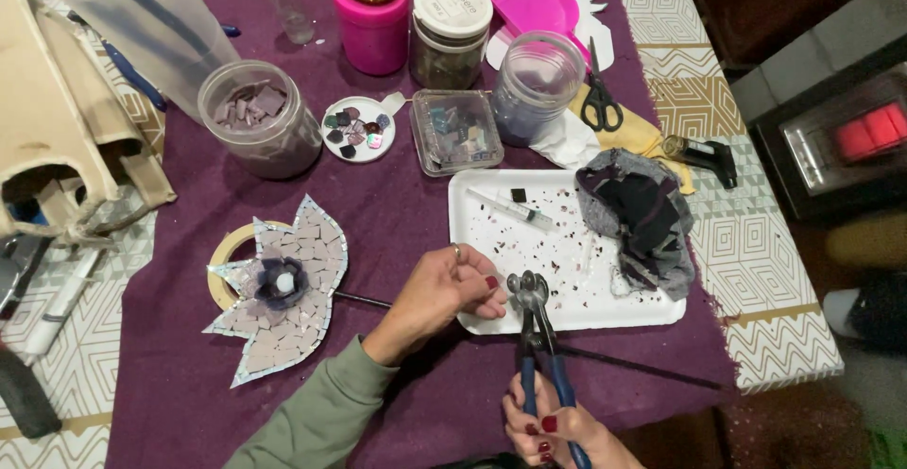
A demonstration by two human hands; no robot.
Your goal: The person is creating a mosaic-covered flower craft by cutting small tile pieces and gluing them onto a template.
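Observation:
My right hand [548, 429] grips the blue handles of wheeled tile nippers [534, 327], whose metal jaws sit over the near edge of a white tray [491, 195]. My left hand [444, 291], in a green sleeve, pinches a small piece right at the jaws; the piece itself is hidden by my fingers. To the left lies a mosaic flower [282, 285] of pale lilac tiles with a dark purple centre, resting on a roll of tape. A thin dark rod [624, 363] runs from it under my hands.
On the tray lie a syringe [515, 209], tile crumbs and a dark cloth [638, 219]. Behind stand jars of tiles [260, 119], a small dish of pieces [359, 129], a clear box [456, 132], a pink container [373, 25] and scissors [598, 96]. A heater glows at the right.

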